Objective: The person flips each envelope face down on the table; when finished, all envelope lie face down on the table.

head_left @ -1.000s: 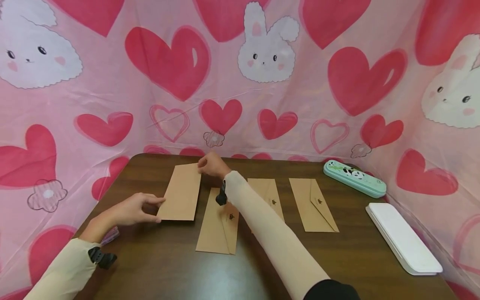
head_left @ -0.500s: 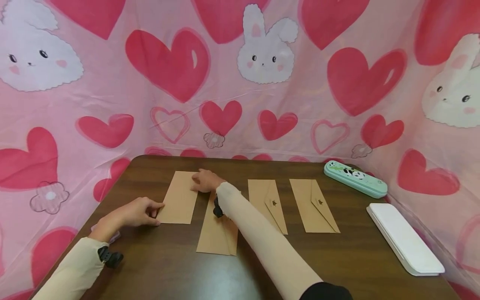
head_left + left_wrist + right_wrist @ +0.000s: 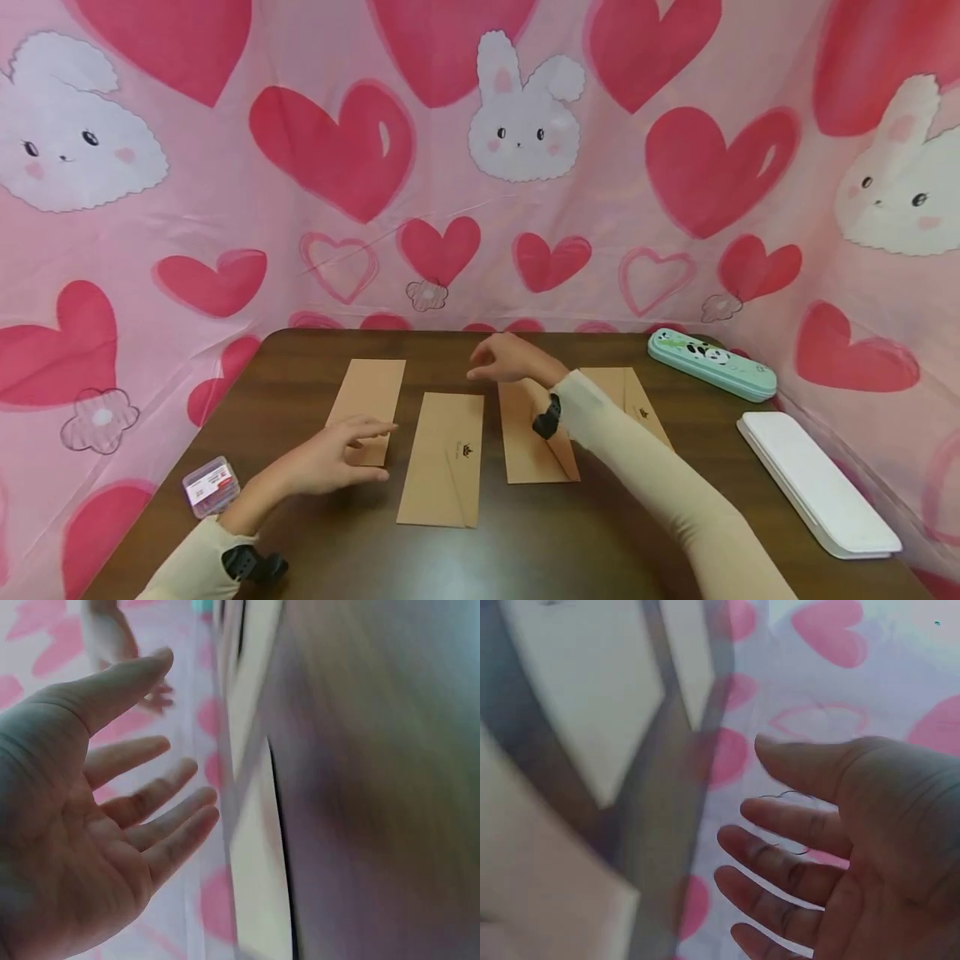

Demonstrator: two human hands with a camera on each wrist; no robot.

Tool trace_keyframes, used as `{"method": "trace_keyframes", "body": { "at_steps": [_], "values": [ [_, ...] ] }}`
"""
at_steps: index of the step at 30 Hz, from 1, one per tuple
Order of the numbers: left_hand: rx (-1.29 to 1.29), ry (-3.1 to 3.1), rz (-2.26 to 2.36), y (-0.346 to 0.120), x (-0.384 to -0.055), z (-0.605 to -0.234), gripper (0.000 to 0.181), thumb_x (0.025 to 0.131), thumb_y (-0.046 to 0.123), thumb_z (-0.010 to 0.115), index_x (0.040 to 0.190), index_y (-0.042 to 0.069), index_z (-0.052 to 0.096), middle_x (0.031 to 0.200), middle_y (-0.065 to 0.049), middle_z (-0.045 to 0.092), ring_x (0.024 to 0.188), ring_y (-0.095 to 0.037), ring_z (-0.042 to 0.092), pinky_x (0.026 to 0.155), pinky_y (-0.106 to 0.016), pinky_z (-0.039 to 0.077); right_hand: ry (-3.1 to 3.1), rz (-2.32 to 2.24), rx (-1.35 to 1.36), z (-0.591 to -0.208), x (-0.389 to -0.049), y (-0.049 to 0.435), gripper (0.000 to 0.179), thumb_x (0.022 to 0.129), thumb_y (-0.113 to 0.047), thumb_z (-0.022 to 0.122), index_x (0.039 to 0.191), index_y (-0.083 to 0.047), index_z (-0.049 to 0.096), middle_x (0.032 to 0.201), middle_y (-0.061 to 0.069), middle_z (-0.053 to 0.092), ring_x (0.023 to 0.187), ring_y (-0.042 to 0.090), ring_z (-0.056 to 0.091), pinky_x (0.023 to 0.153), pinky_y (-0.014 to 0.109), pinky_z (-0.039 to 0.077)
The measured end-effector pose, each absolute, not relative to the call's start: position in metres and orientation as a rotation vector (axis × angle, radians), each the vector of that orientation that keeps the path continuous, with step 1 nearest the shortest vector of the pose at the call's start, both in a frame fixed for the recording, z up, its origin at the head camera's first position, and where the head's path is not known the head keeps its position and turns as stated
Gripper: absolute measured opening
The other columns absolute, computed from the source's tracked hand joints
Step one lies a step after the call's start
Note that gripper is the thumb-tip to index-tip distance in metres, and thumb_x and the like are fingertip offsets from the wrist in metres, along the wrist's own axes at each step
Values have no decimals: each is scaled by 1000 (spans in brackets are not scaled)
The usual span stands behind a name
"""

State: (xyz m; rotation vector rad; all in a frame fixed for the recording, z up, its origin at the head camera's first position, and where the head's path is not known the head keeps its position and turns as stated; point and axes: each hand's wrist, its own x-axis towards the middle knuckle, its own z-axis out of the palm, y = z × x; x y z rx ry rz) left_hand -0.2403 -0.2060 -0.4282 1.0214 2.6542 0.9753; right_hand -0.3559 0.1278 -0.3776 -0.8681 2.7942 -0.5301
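Note:
Four brown paper envelopes would be a row; several lie side by side on the table. The leftmost envelope [image 3: 371, 385] shows a plain face, and my left hand [image 3: 337, 458] hovers over its lower part with fingers spread and nothing held. Beside it lies an envelope [image 3: 438, 458] with a slanted flap and a small dark crown print. My right hand [image 3: 513, 360] is raised over the top of the third envelope [image 3: 528, 442], its fingers loosely bent and holding nothing. The forearm partly covers that one and the rightmost envelope [image 3: 611, 382]. Both wrist views show relaxed, empty hands.
A mint pencil case [image 3: 711, 364] with panda pictures lies at the back right. Nearer stands a white flat case [image 3: 817, 483]. A small clear box [image 3: 212, 487] sits by the left edge of the brown table [image 3: 555, 550]. A pink heart-patterned cloth [image 3: 442, 192] hangs behind.
Both hands have let go of the leftmost envelope, which now lies flat. My right hand has moved right, uncovering the second envelope; my left hand has shifted right over the first.

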Motion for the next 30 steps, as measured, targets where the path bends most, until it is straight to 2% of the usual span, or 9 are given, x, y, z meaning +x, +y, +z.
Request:
{"method": "trace_keyframes", "body": {
  "at_steps": [4, 7, 9, 12, 16, 21, 25, 30],
  "values": [
    [978, 2551, 922, -179, -232, -427, 72, 89, 38, 81, 146, 2, 54, 149, -23, 50, 136, -45, 52, 104, -58, 51, 2790, -572, -789, -401, -344, 140, 41, 97, -33, 73, 127, -5, 71, 124, 10, 73, 109, 27, 70, 97, 44, 57],
    [983, 2539, 786, -162, -228, -431, 77, 86, 39, 84, 147, 3, 55, 157, -24, 45, 145, -47, 43, 111, -64, 42, 2792, -585, -773, -420, -339, 138, 41, 96, -29, 74, 129, -5, 70, 126, 11, 71, 112, 27, 68, 99, 45, 56],
    [976, 2551, 689, -153, -224, -435, 81, 83, 43, 85, 147, 4, 55, 161, -26, 40, 150, -48, 35, 116, -65, 36, 2821, -550, -800, -430, -338, 134, 41, 95, -29, 75, 129, -5, 71, 125, 12, 70, 112, 27, 67, 100, 44, 55],
    [954, 2557, 621, -144, -220, -440, 84, 81, 43, 86, 147, 2, 54, 162, -29, 34, 152, -50, 29, 117, -65, 34, 2857, -470, -836, -437, -337, 128, 39, 96, -28, 73, 128, -5, 71, 122, 13, 68, 112, 28, 64, 98, 45, 54],
    [942, 2596, 544, -138, -218, -443, 83, 83, 43, 85, 147, 0, 54, 161, -32, 33, 152, -46, 32, 117, -61, 37, 2879, -427, -810, -438, -340, 119, 28, 98, -17, 68, 123, -5, 73, 119, 12, 70, 106, 27, 66, 96, 45, 55],
    [920, 2605, 494, -134, -218, -440, 83, 83, 40, 85, 147, -2, 53, 160, -33, 33, 152, -45, 33, 119, -58, 36, 2870, -366, -734, -433, -348, 111, 27, 91, 0, 64, 116, -7, 73, 119, 8, 71, 107, 24, 64, 104, 46, 50],
    [912, 2598, 486, -133, -218, -438, 82, 83, 39, 86, 146, -2, 54, 159, -34, 34, 151, -46, 33, 119, -58, 35, 2831, -332, -696, -429, -352, 108, 29, 88, 4, 65, 113, -9, 71, 113, 6, 69, 102, 22, 60, 104, 46, 44],
    [933, 2596, 498, -136, -218, -440, 83, 82, 40, 86, 146, -3, 54, 158, -34, 35, 151, -44, 35, 118, -57, 37, 2798, -395, -715, -428, -355, 113, 25, 88, 2, 71, 109, -12, 69, 110, 5, 71, 104, 22, 63, 102, 46, 41]
  ]
}}
